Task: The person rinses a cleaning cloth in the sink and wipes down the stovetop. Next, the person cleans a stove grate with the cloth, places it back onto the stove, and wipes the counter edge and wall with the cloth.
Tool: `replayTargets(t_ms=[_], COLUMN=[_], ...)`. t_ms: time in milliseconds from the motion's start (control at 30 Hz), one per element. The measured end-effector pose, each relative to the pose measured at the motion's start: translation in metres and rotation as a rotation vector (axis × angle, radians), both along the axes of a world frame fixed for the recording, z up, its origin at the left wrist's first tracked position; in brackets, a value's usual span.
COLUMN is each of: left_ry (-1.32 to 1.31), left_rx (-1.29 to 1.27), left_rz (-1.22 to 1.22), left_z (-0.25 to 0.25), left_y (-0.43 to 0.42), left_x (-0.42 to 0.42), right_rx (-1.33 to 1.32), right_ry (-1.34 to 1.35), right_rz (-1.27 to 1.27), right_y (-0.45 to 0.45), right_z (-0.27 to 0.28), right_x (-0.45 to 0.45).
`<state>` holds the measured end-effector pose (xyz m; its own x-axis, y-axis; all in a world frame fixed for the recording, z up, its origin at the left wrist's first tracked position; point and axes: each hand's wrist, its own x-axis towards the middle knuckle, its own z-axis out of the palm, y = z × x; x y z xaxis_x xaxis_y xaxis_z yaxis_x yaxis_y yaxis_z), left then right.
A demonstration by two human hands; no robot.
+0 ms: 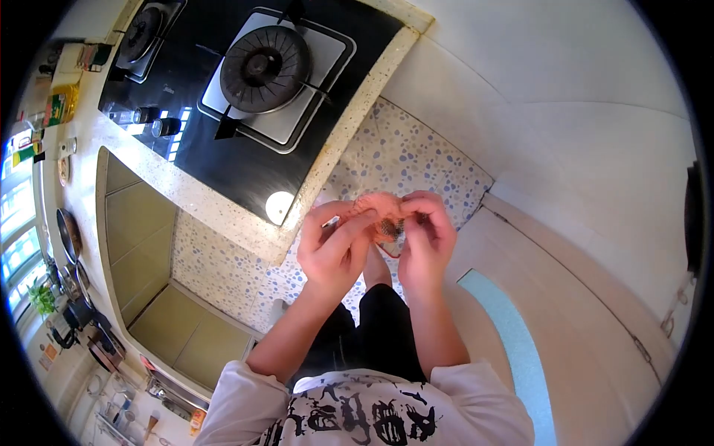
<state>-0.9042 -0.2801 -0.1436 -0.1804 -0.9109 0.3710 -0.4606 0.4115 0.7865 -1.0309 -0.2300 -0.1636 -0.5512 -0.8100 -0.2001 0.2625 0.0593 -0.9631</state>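
Observation:
In front of my body, above the floor, both hands pinch a crumpled orange-pink thing (381, 201) that looks like thin netting or plastic. A dark speckled patch (391, 230) shows in its lower part between the hands; I cannot make out what that is. My left hand (333, 249) is closed on its left side, thumb and forefinger together. On the other side, my right hand (427, 239) grips the edge with curled fingers. The fingers hide part of the thing.
A black gas hob (320, 141) with a round burner (265, 68) is set in the speckled counter (245, 234) ahead and to the left. Below lies the spotted floor (230, 253). At the right stands a pale door (565, 297). Pans (69, 234) line the far left.

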Motion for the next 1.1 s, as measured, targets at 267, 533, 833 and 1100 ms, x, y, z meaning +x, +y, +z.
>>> replayTargets(t_ms=[267,533,833,1100], left_ry=[1.104,-0.097,-0.213,-0.176], left_rx=[1.015,0.141,-0.056,-0.043], left_rz=[0.040,-0.054,-0.042,-0.018], left_z=[-0.009,-0.037,-0.101,-0.103], left_y=[0.001,-0.039,-0.056,-0.054], left_x=[-0.001,0.008,0.016,0.019], right_rx=[-0.191,-0.122,-0.075,-0.119], right_ry=[0.498,1.096,1.402,1.443], right_rz=[0.257,-0.049,0.002,0.145], right_y=[-0.009,-0.105,-0.265,-0.239], right_z=[-0.005,-0.037,-0.103,-0.086], right_x=[-0.001,-0.055,-0.105,-0.088])
